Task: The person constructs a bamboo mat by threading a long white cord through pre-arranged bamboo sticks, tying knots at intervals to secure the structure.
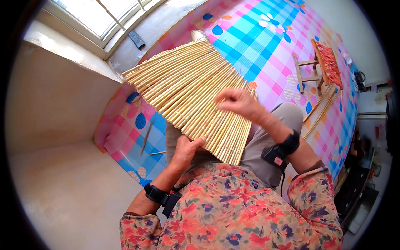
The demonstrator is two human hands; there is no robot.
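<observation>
A mat of straight yellow reed-like stalks (179, 89), tied side by side with rows of thin string, slants across my lap and spreads wider toward the far left. My left hand (186, 151) grips its near edge, thumb on top and fingers underneath, out of sight. Over the right part of the mat hovers my right hand (241, 103), slightly blurred, its fingers curled together in a pinch. Whatever thin thing may lie between those fingertips is too small to make out. Loose string ends show faintly on the stalks below it.
I sit on a pink and blue checked floral sheet (250, 54). At the right stand a small wooden stool with a red woven seat (329, 64) and several loose stalks (323, 108). A remote control (136, 39) lies on the window sill. Short sticks (147, 137) lie left of my legs.
</observation>
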